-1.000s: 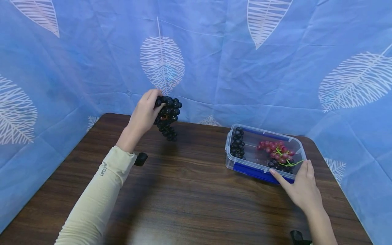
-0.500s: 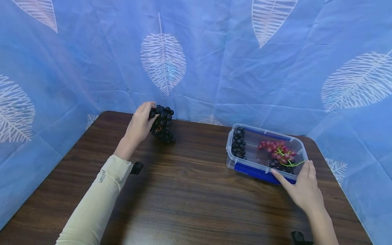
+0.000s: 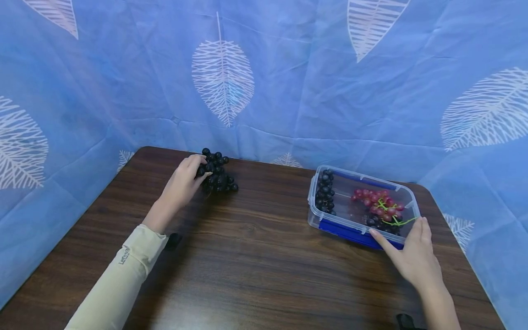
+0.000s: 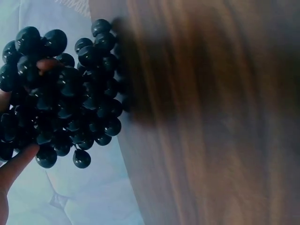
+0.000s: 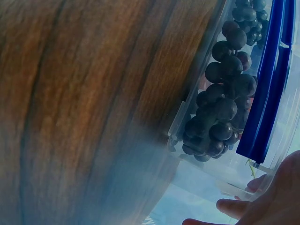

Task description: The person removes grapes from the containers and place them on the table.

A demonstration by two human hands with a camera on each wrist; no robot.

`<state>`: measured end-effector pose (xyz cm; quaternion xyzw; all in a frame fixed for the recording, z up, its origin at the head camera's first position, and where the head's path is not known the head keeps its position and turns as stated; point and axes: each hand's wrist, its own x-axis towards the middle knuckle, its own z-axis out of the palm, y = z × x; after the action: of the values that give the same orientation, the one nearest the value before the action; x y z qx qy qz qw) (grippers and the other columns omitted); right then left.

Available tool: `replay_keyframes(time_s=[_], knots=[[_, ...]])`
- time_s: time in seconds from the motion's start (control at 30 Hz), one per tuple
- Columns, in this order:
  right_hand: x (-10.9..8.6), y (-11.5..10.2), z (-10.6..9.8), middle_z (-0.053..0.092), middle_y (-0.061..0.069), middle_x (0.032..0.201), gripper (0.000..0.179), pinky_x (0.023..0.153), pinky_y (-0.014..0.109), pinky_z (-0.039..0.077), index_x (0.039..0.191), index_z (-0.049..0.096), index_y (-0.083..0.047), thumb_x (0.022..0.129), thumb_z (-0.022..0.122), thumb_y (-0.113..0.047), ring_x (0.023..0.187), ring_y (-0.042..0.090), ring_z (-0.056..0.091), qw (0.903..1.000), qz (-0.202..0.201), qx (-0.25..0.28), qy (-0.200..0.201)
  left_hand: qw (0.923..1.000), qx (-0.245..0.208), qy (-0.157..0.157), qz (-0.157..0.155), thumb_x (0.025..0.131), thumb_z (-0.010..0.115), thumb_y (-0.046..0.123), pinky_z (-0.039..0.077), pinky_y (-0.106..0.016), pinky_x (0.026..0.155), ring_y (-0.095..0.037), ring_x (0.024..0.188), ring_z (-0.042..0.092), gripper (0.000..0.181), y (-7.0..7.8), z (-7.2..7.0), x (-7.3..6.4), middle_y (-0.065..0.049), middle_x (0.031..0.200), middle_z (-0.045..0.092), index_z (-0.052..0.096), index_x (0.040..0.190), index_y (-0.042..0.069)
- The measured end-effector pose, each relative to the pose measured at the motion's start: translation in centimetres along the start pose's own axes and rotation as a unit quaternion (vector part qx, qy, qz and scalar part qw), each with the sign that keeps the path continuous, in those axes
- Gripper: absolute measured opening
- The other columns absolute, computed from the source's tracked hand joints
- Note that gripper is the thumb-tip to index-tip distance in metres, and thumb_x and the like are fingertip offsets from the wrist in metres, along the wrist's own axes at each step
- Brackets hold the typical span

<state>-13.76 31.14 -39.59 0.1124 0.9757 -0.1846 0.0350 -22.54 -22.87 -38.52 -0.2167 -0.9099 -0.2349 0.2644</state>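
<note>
At the back left of the table, my left hand grips a bunch of black grapes, thumb on the near side. The left wrist view has the same black grapes close to the wood, with fingertips poking in among the berries. My right hand rests on the near right corner of a clear plastic box with blue side clips, thumb along its front rim and fingers at its right end. Inside lie a bunch of red grapes with green stems and dark grapes at the left end and under the red ones.
The dark wooden table ends at a blue cloth with white leaf prints, which hangs close behind its back edge and along both sides. In the right wrist view, dark grapes show through the box wall beside a blue clip.
My left hand has come down and a little left with the black grapes, from above the table to its surface. My right hand has stayed at the box.
</note>
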Motion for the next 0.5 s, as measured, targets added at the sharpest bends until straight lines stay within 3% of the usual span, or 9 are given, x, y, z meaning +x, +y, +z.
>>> replay_keyframes(time_s=[0.27,0.5], knots=[[0.0,0.2,0.2,-0.021,0.043,0.162,0.129,0.099,0.089,0.028,0.155,-0.02,0.018,0.099,0.05,-0.075,0.15,0.067,0.001,1.0,-0.002,-0.001,0.003,0.9999,0.01,-0.002,0.013,0.092,0.078,-0.004,0.058,-0.054,0.094,-0.045,0.114,0.064,0.029,-0.3,-0.2,-2.1,-0.029,0.124,0.064,0.06,0.115,-0.008],[0.1,0.5,0.4,-0.02,0.045,0.161,0.128,0.096,0.088,0.031,0.154,-0.018,0.02,0.1,0.05,-0.074,0.149,0.068,0.002,0.9998,-0.014,-0.002,0.012,0.9993,0.024,-0.026,0.016,0.09,0.081,-0.002,0.058,-0.053,0.09,-0.044,0.11,0.064,0.028,0.1,-0.4,-3.4,-0.026,0.122,0.063,0.062,0.11,-0.006]])
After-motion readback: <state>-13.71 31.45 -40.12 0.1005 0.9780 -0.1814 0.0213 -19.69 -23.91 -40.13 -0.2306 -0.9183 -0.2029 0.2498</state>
